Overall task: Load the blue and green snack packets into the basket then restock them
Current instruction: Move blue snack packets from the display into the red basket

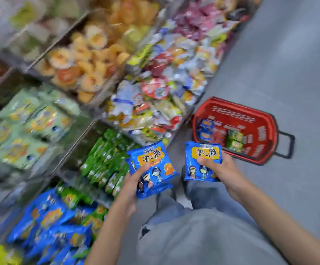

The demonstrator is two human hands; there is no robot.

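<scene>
Shelf bins (63, 115) motion-blurred, contents hard to read; left hand (134, 180) grips a stack of at least 2 blue snack packets (152, 154); right hand (220, 169) grips 1 blue packet (203, 152); red basket (270, 119) on the floor holds roughly 2 loaded blue packets (206, 129) and 2 green packets (234, 141).

I'm looking down a snack shop aisle.
Tiered grey metal shelf bins (70, 155) heaped with bright foil snack packets (164, 88); red plastic shopping basket (237, 109) on grey floor (289, 64).

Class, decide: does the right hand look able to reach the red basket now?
Likely yes: the right hand, holding a blue packet, is beside the red basket with nothing between.
</scene>
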